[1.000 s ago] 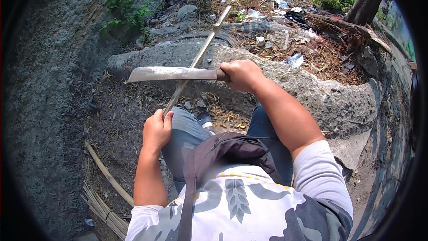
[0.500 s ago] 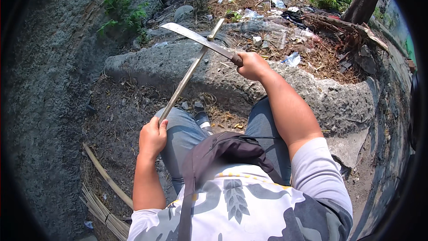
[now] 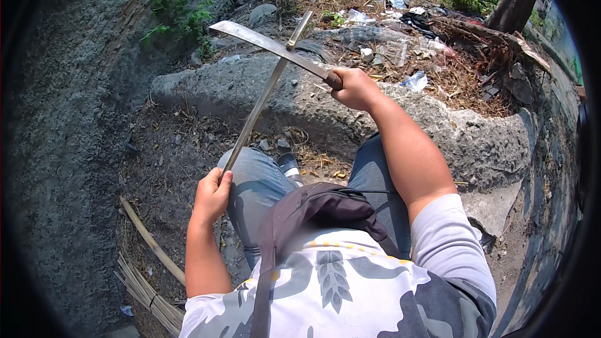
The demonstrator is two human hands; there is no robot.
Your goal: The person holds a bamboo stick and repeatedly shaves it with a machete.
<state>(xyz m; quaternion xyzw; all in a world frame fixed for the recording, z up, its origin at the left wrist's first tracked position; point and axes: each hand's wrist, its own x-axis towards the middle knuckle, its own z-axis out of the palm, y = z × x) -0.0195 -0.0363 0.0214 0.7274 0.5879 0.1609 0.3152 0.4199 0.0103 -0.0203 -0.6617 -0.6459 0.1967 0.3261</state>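
My right hand (image 3: pixel 355 89) is closed round the dark handle of a machete (image 3: pixel 263 42), whose long curved blade points to the far left. My left hand (image 3: pixel 213 194), near my left knee, grips the lower end of a long, thin split-bamboo strip (image 3: pixel 256 109). The strip slants up and away to the right. Close to its far end, the machete's blade crosses over it and seems to touch it. Beyond the blade, a short piece of the strip sticks out. My fingertips on both grips are partly hidden.
Bundled thin strips (image 3: pixel 150 297) and a curved pole (image 3: pixel 153 241) lie at lower left. A rough concrete ledge (image 3: pixel 238 91) runs in front of my knees. Litter (image 3: pixel 414 81) and dry grass cover the ground beyond, near a tree trunk (image 3: pixel 513 0). A wall (image 3: pixel 69 150) rises at left.
The strip and the machete have shifted slightly farther away from me, and the blade's tip has swung a little to the left. Both hands keep their hold.
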